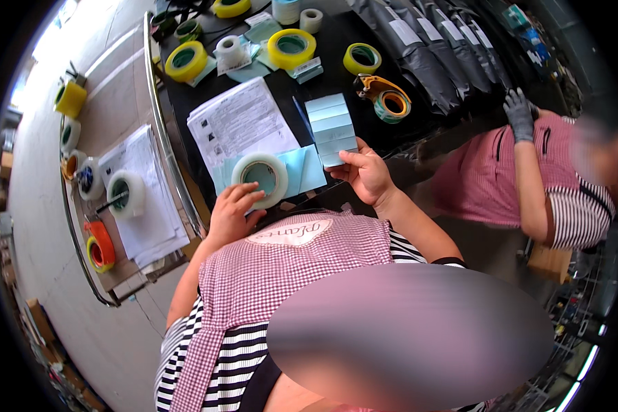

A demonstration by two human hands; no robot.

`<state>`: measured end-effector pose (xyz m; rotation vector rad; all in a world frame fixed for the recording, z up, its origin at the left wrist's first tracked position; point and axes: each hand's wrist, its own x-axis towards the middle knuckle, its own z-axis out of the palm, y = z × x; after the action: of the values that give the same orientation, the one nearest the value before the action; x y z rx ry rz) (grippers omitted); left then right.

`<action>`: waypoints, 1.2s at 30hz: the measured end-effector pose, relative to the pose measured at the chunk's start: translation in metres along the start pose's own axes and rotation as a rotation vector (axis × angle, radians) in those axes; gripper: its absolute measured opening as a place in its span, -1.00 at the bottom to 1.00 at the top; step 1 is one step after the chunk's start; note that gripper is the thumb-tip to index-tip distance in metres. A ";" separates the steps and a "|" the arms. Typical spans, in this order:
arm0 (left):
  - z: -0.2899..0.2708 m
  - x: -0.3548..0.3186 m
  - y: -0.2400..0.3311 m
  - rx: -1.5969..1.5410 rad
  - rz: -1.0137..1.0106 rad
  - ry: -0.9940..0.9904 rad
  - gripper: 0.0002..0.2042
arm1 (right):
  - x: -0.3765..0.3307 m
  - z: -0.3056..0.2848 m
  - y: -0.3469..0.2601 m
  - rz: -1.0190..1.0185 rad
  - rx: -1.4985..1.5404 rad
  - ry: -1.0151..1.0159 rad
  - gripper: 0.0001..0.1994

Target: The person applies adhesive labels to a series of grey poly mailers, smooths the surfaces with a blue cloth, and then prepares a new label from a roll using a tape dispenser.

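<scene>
Head view looked down on a black table (419, 103) crowded with tape rolls and papers. Along its far right lay a row of dark grey bags (432, 55), where a co-worker's gloved hand (520, 113) rested. A printed paper sheet (240, 123) lay left of centre on the table. Below it sat a white tape roll (261, 177) on a pale blue sheet (302, 172). The left hand (232, 213) lay on the roll's near rim, fingers (244, 192) spread and loosely curled over its edge, gripping nothing firmly. The right hand (369, 175) pinched the lower end of a strip of pale blue labels (331, 127) between thumb and fingers, closed on it; the strip rose above the hand, over the table. An orange-and-green tape dispenser (384, 99) stood just right of the strip, and a yellow tape roll (292, 47) further up.
</scene>
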<state>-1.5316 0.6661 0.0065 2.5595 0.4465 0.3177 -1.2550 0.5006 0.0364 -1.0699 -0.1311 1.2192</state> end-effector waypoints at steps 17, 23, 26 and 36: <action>-0.015 0.048 0.026 -1.417 -0.644 0.080 -0.63 | 0.001 0.056 0.028 -0.627 -0.943 -0.168 -0.84; -0.018 0.033 0.040 -1.704 -0.425 -0.034 -0.54 | -0.002 0.066 0.015 -1.568 -1.540 -0.169 -0.72; -0.024 0.036 0.048 -1.756 -0.571 0.066 -0.56 | -0.003 0.069 0.020 -1.628 -1.521 -0.206 -0.82; -0.023 0.026 0.047 -1.617 -0.496 0.022 -0.55 | 0.001 0.074 0.031 -1.684 -1.511 -0.178 -0.85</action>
<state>-1.5027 0.6479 0.0547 0.8433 0.4917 0.3092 -1.3210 0.5438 0.0533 -1.3845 -1.8618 -0.6005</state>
